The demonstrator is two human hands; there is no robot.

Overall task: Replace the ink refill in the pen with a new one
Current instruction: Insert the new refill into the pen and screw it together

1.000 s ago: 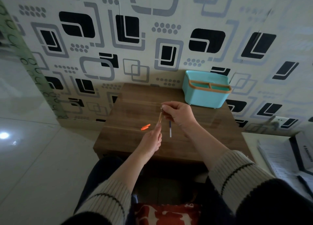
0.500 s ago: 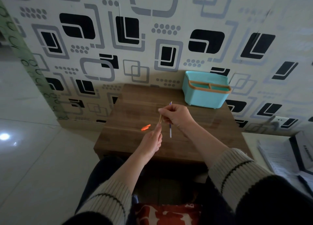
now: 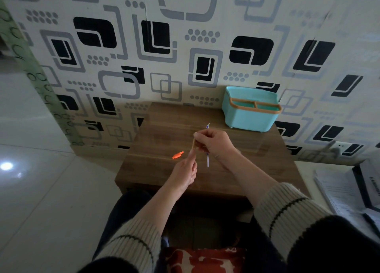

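Note:
Over the middle of the wooden table (image 3: pixel 160 170), my left hand (image 3: pixel 185 175) grips the lower end of a thin tan pen barrel (image 3: pixel 193 144) that points up and away. My right hand (image 3: pixel 214 143) pinches the barrel's upper end with thumb and forefinger. The same hand also holds a white ink refill (image 3: pixel 208 160). The refill's lower part hangs below the fist and its blue tip (image 3: pixel 208 126) sticks out above it. An orange pen cap (image 3: pixel 177 155) lies on the table just left of my left hand.
A turquoise desk organiser (image 3: pixel 250 118) with an orange rim stands at the table's back right against the patterned wall. Papers and a dark binder (image 3: pixel 349 190) lie to the right, off the table. My lap is under the table's near edge.
My right hand has shifted slightly up the barrel. The refill's blue tip now shows above the fist. My left hand has stayed put.

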